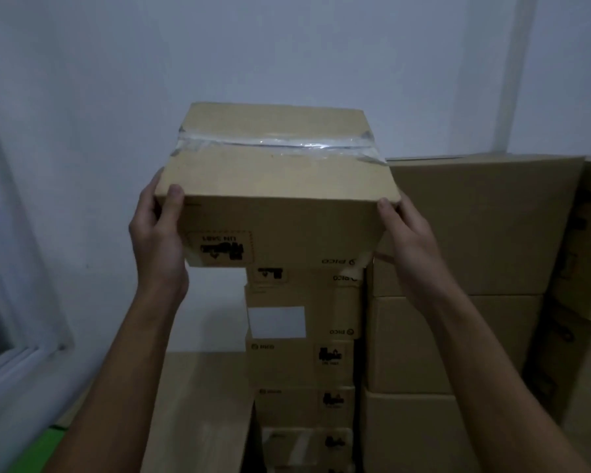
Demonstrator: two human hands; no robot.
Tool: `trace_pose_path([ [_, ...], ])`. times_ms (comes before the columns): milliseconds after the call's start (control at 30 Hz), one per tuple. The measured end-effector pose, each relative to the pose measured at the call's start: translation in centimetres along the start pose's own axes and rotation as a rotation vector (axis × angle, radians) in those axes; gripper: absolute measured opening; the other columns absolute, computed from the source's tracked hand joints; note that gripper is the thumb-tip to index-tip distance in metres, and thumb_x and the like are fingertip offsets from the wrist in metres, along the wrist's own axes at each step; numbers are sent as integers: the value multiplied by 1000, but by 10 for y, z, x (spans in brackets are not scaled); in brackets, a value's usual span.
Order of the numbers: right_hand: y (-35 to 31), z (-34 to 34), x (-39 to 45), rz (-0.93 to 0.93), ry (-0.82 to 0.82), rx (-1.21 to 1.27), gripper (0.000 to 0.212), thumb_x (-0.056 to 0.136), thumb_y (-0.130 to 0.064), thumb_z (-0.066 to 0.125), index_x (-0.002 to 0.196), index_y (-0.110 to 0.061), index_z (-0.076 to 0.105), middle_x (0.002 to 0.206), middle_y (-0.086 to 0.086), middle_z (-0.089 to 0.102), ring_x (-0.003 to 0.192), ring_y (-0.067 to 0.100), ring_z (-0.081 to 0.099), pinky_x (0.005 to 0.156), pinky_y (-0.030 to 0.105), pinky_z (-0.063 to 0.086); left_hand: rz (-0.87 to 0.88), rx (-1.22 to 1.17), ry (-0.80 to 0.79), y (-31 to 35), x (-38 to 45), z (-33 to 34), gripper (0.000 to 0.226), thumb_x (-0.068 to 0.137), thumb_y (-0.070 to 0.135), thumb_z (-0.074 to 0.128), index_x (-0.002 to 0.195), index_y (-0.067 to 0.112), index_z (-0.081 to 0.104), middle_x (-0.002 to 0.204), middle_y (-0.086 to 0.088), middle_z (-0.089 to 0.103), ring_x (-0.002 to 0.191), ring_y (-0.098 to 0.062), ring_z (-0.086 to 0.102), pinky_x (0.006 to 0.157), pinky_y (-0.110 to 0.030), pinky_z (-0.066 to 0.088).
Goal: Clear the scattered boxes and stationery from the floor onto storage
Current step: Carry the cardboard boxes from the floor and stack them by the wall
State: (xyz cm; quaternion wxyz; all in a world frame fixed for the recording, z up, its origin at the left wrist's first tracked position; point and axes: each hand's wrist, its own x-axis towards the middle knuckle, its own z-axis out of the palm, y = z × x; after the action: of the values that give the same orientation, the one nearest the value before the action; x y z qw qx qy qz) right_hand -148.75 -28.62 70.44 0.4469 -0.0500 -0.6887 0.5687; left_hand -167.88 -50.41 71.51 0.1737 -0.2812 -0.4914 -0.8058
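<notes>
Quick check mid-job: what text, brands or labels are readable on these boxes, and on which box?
"PICO", upside down: held box, front face.
"UN 3481", upside down: hazard label on the held box.
"PICO": several boxes in the narrow stack below.
White label on the stack: blank.
Other stack labels: too blurred.

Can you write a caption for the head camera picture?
Both hands, left and right, hold a taped cardboard box above a stack of boxes.

The top box [273, 186] is matt brown cardboard, and a glossy, wrinkled strip of clear plastic tape [273, 146] crosses its lid. The stacked boxes [301, 336] below look like the same matt cardboard.
</notes>
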Motion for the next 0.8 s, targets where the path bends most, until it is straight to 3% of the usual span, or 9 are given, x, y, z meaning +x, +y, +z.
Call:
trace_pose_path([
  [100, 2, 15, 34, 18, 57, -27, 39, 104, -39, 48, 143, -35, 50, 120, -23, 65, 112, -2, 61, 103, 45, 51, -16, 57, -76, -21, 37, 12, 42, 106, 32, 47, 147, 23, 48, 128, 10, 59, 104, 9, 57, 74, -9, 49],
  [200, 11, 27, 64, 63, 81, -61, 42, 104, -39, 49, 145, -30, 47, 124, -15, 63, 116, 8, 60, 97, 39, 52, -64, 103, -115, -50, 60, 18, 44, 107, 37, 44, 149, 25, 44, 133, 6, 56, 109, 4, 53, 77, -14, 48],
  [367, 27, 33, 103, 129, 81, -167, 50, 101, -42, 54, 147, -25, 41, 131, -8, 58, 116, 10, 57, 96, 40, 51, -117, 138, -169, -84, 89, 29, 46, 107, 37, 42, 151, 23, 41, 137, 4, 53, 121, -10, 52, 82, -15, 45],
  [433, 32, 34, 118, 139, 132, -212, 60, 98, -38, 60, 150, -22, 34, 137, -3, 54, 122, 15, 54, 95, 40, 50, -119, 159, -227, -94, 95, 35, 51, 107, 38, 42, 156, 26, 31, 143, 3, 48, 130, -13, 47, 93, -22, 48],
  [467, 34, 36, 125, 123, 159, -246, 68, 95, -37, 64, 152, -22, 29, 144, 0, 49, 129, 19, 50, 102, 44, 48, -108, 160, -270, -97, 99, 38, 57, 107, 39, 43, 158, 31, 20, 150, 1, 43, 133, -13, 45, 99, -28, 47],
  [533, 38, 39, 133, 53, 215, -351, 84, 92, -32, 67, 158, -26, 15, 160, 2, 29, 144, 23, 34, 117, 43, 34, -86, 153, -366, -102, 107, 45, 67, 105, 35, 47, 156, 42, 4, 155, -2, 38, 134, -14, 46, 97, -32, 49],
  [600, 43, 45, 135, -28, 239, -466, 85, 93, -24, 64, 159, -29, 10, 165, -1, 12, 149, 21, 22, 115, 32, 27, -36, 232, -464, -107, 117, 53, 76, 103, 24, 54, 154, 46, 2, 154, -4, 37, 132, -17, 48, 93, -34, 54],
  [700, 60, 54, 139, -94, 212, -719, 80, 93, -17, 62, 159, -26, 18, 166, 5, -7, 152, 28, 7, 119, 34, 22, 35, 397, -527, -120, 131, 65, 91, 95, 10, 65, 153, 45, 4, 151, -1, 28, 137, -23, 41, 103, -51, 51],
  [800, 82, 56, 147, -123, 175, -1013, 81, 91, -9, 62, 159, -21, 20, 164, 9, -19, 152, 37, -6, 109, 31, 28, 32, 423, -504, -136, 138, 76, 95, 92, 8, 69, 151, 45, 6, 148, -2, 30, 135, -25, 42, 101, -55, 51],
])
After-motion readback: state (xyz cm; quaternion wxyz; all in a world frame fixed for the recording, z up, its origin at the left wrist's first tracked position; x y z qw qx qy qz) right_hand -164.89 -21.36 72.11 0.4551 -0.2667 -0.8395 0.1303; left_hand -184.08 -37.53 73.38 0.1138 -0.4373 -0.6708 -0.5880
